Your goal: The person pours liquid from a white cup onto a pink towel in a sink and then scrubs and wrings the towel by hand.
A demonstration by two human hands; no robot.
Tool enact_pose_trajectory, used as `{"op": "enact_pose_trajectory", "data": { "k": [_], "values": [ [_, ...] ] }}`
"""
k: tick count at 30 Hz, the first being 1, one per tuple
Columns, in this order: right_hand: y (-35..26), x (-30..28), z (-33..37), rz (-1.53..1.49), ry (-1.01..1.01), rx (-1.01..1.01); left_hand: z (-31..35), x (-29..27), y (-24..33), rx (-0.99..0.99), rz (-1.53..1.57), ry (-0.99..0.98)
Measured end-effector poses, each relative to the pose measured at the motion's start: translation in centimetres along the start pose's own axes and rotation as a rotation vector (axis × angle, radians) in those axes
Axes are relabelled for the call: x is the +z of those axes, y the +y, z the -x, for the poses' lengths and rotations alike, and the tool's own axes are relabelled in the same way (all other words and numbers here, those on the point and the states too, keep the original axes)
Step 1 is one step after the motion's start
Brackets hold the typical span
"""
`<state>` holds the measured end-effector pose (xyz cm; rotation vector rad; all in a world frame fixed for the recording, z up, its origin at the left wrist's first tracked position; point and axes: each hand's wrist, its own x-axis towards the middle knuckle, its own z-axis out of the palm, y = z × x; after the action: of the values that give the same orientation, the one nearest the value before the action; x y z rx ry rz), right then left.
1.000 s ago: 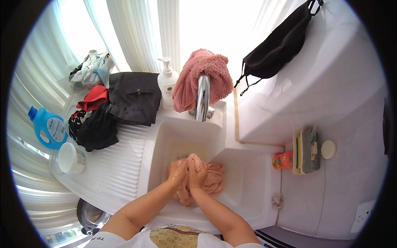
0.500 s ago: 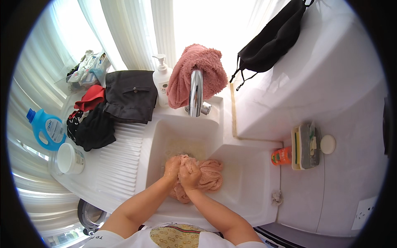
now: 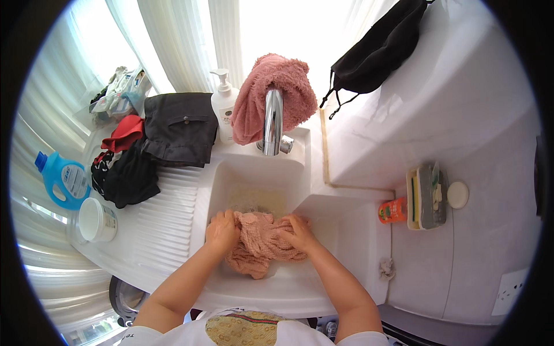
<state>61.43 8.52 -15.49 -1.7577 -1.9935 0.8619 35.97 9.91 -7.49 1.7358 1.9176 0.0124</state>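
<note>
A wet pink towel-like cloth (image 3: 265, 237) lies bunched in the white sink (image 3: 346, 259), spread sideways between my two hands. Its left end is held by my left hand (image 3: 223, 232), whose fingers curl over the edge near the sink's left wall. On the right side of the cloth, my right hand (image 3: 299, 233) grips a fold, thumb toward the middle. Parts of the fingers on both hands are hidden by the fabric. Shallow cloudy water (image 3: 259, 199) stands in the deeper part of the sink behind the cloth.
A chrome faucet (image 3: 273, 124) draped with a darker pink cloth (image 3: 288, 75) rises behind the sink. Left stand a pump bottle (image 3: 225, 109), dark folded clothing (image 3: 179, 132), a blue detergent jug (image 3: 66, 181) and a white tub (image 3: 98, 220). An orange bottle (image 3: 392, 210) sits right.
My hands were close together, squeezing the bunched cloth. They have moved apart, left hand leftward and right hand rightward, and the cloth is spread wider between them.
</note>
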Motion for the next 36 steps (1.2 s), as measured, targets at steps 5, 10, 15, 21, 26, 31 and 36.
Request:
{"op": "enact_pose_trajectory", "data": {
  "k": [5,10,15,21,26,31,36],
  "values": [
    [-2.1,-0.9,4.1,0.245,-0.150,0.043,1.0,2.0,0.9,0.685,-0.347,-0.011],
    [-1.1,-3.4,2.1,-0.306,-0.102,0.336,-0.3,-0.4,3.1,0.546,-0.100,-0.391],
    [-4.3,-9.8,2.5,-0.959,-0.220,0.299,-1.2,-2.4,0.4,0.167,1.384,-0.716],
    [-9.9,-1.4,0.8,-0.457,0.227,0.030,-0.8,0.9,1.3,-0.136,1.869,-0.424],
    [-13.7,3.9,1.3,-0.387,0.329,-0.134,-1.6,5.0,-1.2,-0.299,1.779,-0.455],
    [-8.5,6.2,-1.3,-0.557,0.477,0.042,0.8,3.1,2.9,-0.238,1.659,-0.322],
    [-13.9,4.6,2.1,-0.225,0.487,-0.221,-1.1,4.1,0.9,-0.358,1.973,-0.491]
  ]
}}
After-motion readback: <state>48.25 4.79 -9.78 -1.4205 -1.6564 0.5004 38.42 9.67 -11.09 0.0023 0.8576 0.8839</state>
